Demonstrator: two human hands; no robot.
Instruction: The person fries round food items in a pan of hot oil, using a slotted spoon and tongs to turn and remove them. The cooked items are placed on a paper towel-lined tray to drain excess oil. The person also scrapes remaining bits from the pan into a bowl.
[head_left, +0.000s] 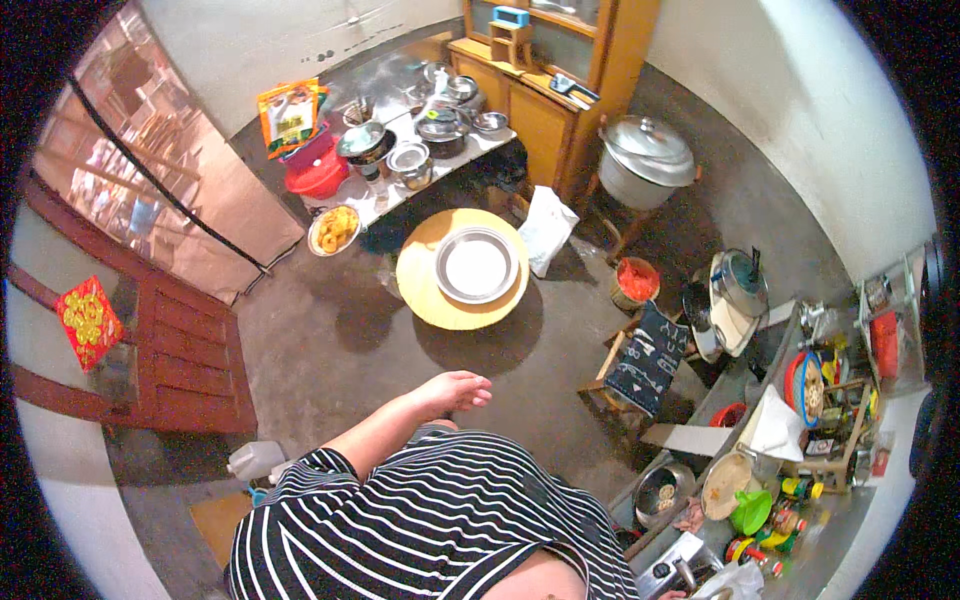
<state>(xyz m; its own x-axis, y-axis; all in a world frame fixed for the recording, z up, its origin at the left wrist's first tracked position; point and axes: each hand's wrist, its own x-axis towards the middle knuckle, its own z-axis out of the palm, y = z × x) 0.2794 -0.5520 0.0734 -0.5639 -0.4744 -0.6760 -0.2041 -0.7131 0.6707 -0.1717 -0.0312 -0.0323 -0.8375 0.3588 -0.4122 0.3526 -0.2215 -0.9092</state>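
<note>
My left hand (454, 394) hangs in front of my striped shirt (420, 517), palm side partly hidden, fingers loosely curled and holding nothing. Beyond it stands a round yellow-topped table (420, 292). On that table sits a wide metal basin (476, 298); its middle looks white, and I cannot tell whether that is its contents. At the bottom rim of the picture only a few fingertips of my right hand (671, 595) show, beside a gas stove (679, 559) and a clear plastic bag (739, 581). What that hand touches is hidden.
A white bag (547, 231) leans by the round table. A stool with a dark printed cloth (649, 360) and a bin lined in red (636, 281) stand right. Bottles and a green funnel (750, 512) crowd the counter. Pots cover the back table; a red-brown door (187, 352) is left.
</note>
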